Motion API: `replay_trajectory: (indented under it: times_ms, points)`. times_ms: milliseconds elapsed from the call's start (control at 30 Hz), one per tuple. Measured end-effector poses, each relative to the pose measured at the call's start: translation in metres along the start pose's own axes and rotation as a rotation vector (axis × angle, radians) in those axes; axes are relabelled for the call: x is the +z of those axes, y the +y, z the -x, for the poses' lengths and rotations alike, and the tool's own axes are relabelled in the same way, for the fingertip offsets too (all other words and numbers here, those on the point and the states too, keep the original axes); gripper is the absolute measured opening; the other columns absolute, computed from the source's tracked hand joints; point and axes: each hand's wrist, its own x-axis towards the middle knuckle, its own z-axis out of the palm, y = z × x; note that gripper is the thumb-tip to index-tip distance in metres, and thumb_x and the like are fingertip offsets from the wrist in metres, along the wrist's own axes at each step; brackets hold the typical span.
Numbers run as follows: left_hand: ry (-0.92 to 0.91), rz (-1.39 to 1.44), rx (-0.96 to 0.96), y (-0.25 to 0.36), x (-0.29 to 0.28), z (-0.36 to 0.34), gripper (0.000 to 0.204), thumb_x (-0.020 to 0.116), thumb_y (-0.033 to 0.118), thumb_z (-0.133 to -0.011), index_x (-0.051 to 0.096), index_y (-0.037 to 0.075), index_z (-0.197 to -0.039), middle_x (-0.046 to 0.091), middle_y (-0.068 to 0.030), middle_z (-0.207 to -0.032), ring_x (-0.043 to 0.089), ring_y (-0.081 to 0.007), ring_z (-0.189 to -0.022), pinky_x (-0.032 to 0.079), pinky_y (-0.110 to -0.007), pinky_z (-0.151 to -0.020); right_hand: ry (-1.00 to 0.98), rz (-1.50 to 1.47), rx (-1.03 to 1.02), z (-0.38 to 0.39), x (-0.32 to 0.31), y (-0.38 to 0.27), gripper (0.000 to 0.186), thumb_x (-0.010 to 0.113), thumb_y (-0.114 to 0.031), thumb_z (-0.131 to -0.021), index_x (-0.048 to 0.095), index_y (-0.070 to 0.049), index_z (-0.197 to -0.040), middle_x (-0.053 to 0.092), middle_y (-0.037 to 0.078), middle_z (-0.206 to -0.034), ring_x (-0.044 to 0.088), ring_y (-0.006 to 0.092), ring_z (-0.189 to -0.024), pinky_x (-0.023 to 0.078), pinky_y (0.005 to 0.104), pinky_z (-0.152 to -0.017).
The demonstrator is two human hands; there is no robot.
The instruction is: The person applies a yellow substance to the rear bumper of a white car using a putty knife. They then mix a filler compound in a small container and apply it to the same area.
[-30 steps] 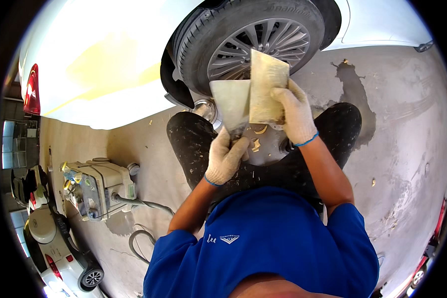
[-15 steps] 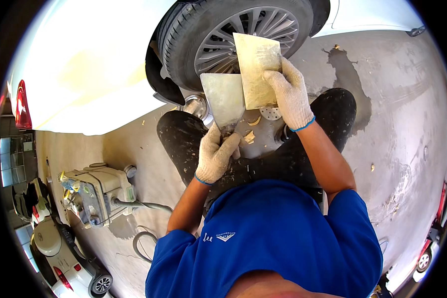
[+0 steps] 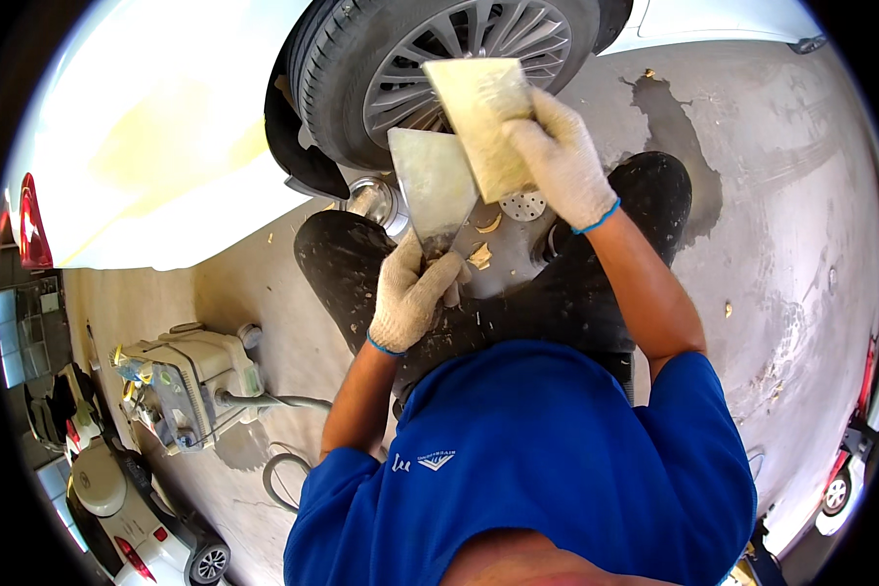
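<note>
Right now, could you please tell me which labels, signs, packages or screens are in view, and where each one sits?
Shirt emblem: on the blue shirt, small pale wing-like mark.
Machine stickers: on the pale machine at lower left, small coloured patches, too small to make out.
No packages, signs or screens show.

A wide, filler-smeared grey spreader blade [image 3: 432,186] stands upright, handle down; a second, yellowish putty-coated blade [image 3: 479,117] tilts above it, lower edge overlapping its upper right corner.
</note>
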Motion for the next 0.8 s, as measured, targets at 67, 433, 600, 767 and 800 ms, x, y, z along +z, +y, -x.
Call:
replay_trajectory:
  times_ms: [67, 433, 600, 767, 800]
  points:
    - [-0.043, -0.039, -0.055, 0.006, 0.003, -0.003, 0.024, 0.058, 0.009, -0.093, 0.059, -0.002, -0.114, 0.063, -0.0045, -0.078, 0.053, -0.0058, -0.053, 0.036, -0.018, -0.041, -0.114, 0.323, -0.288, 0.008, 0.007, 0.016, 0.027, 0.052, -0.010, -0.091, 0.064, 0.000, -0.114, 0.070, 0.010, -0.096, 0.066, 0.0135, -0.084, 0.056, 0.0306, -0.075]
    - [-0.095, -0.112, -0.089, -0.002, -0.004, -0.006, 0.029, 0.056, 0.007, -0.093, 0.058, -0.004, -0.119, 0.064, -0.0059, -0.080, 0.055, -0.0083, -0.058, 0.043, -0.020, -0.052, -0.313, 0.617, -0.181, 0.012, 0.003, -0.001, 0.021, 0.055, -0.014, -0.094, 0.063, -0.002, -0.109, 0.068, 0.016, -0.094, 0.066, 0.0216, -0.095, 0.055, 0.0379, -0.081]
    - [-0.086, -0.042, -0.065, 0.003, -0.007, -0.009, 0.032, 0.056, 0.008, -0.091, 0.060, -0.003, -0.121, 0.064, -0.0059, -0.079, 0.054, -0.0083, -0.058, 0.044, -0.022, -0.053, 0.192, 0.904, -0.362, -0.002, -0.028, 0.000, 0.017, 0.058, -0.017, -0.096, 0.063, -0.002, -0.103, 0.065, 0.013, -0.085, 0.068, 0.0253, -0.078, 0.058, 0.0356, -0.072]
    - [0.038, -0.123, -0.107, -0.017, -0.005, -0.019, 0.028, 0.056, 0.011, -0.092, 0.060, -0.001, -0.117, 0.063, -0.0056, -0.077, 0.053, -0.0081, -0.054, 0.043, -0.022, -0.049, -0.217, 1.262, -0.830, 0.033, 0.025, 0.029, 0.011, 0.062, -0.016, -0.082, 0.067, -0.014, -0.092, 0.059, 0.004, -0.087, 0.062, 0.0254, -0.081, 0.055, 0.0391, -0.068]
    - [0.030, -0.021, -0.218, 0.005, 0.006, -0.013, 0.029, 0.056, 0.012, -0.092, 0.059, -0.001, -0.118, 0.063, -0.0054, -0.076, 0.052, -0.0078, -0.052, 0.041, -0.021, -0.047, -0.149, 1.390, -0.782, 0.008, 0.008, 0.047, 0.010, 0.061, -0.016, -0.084, 0.067, -0.013, -0.091, 0.057, 0.006, -0.086, 0.062, 0.0273, -0.077, 0.054, 0.0413, -0.065]
